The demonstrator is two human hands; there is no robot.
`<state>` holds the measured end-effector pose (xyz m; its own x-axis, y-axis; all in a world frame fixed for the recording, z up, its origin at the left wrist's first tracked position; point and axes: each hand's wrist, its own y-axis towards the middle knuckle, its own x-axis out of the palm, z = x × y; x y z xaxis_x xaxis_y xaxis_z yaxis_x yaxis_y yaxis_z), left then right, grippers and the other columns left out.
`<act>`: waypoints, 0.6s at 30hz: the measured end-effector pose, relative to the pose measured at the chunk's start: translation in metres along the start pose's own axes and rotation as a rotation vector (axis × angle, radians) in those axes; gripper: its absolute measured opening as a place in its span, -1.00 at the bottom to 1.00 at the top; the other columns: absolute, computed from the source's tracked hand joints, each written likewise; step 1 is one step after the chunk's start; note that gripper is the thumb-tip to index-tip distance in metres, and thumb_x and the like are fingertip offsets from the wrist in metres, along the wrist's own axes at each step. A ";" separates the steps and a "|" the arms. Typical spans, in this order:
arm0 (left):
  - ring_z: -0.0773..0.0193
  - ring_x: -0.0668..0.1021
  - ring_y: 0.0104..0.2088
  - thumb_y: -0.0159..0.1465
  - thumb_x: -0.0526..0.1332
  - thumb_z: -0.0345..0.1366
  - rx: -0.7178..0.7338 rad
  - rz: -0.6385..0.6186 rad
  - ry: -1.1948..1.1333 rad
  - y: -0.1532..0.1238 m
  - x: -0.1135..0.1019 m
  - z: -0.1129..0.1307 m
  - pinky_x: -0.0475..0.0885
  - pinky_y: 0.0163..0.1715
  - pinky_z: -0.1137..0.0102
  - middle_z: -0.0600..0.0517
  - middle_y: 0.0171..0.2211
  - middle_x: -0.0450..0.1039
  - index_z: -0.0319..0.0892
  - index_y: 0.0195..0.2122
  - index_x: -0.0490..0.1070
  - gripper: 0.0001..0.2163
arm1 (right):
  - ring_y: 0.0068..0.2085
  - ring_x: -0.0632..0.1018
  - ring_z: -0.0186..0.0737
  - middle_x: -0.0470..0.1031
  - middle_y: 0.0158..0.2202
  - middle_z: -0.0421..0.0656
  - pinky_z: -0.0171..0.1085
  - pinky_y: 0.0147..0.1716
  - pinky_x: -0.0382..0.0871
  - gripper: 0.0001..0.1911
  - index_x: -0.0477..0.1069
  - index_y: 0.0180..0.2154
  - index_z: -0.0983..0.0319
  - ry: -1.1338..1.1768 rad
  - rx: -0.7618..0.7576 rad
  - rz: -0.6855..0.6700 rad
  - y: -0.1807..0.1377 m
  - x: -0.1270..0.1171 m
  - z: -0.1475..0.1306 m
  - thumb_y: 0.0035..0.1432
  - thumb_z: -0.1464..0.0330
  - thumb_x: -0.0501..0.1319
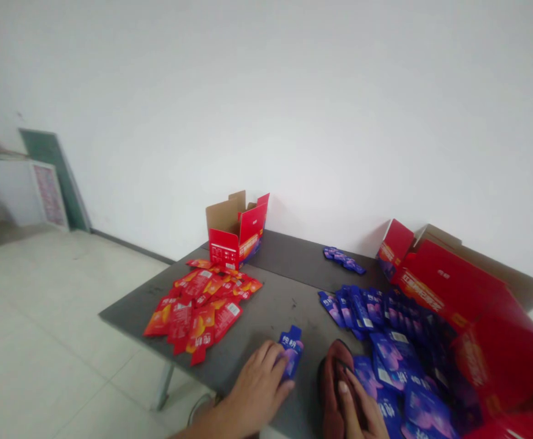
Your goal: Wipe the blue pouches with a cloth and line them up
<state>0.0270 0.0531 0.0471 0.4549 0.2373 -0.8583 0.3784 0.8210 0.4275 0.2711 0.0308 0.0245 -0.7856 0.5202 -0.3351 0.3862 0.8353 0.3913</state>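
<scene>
My left hand (256, 387) lies flat on the grey table (289, 262) near its front edge, fingers stretched out, fingertips resting on a single blue pouch (291, 350). My right hand (358, 411) rests on a dark reddish-brown thing (333, 378) at the bottom edge; its fingers lie along it, and I cannot make out whether they grip it. A spread of several blue pouches (385, 329) lies just right of both hands. A pile of several red pouches (200, 305) lies at the table's left.
A small open red carton (236, 231) stands at the table's back behind the red pouches. A large red carton (468, 305) lies tipped at the right. A few blue pouches (343, 258) sit near the back wall. Tiled floor to the left.
</scene>
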 end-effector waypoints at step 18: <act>0.00 0.40 0.32 0.44 0.17 0.05 0.190 -0.010 -0.023 -0.051 -0.008 -0.007 0.36 0.29 0.14 -0.11 0.33 0.37 -0.17 0.31 0.34 -0.47 | 0.11 0.60 0.04 0.60 0.11 -0.02 -0.01 0.19 0.43 -0.43 0.51 0.11 0.16 -0.063 -0.095 -0.178 0.017 0.003 -0.061 0.19 -0.02 0.34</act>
<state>-0.0015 0.0127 0.0305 0.4679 0.2158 -0.8570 0.5275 0.7098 0.4668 0.2461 0.0359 0.0825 -0.8047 0.3780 -0.4577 0.1938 0.8961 0.3993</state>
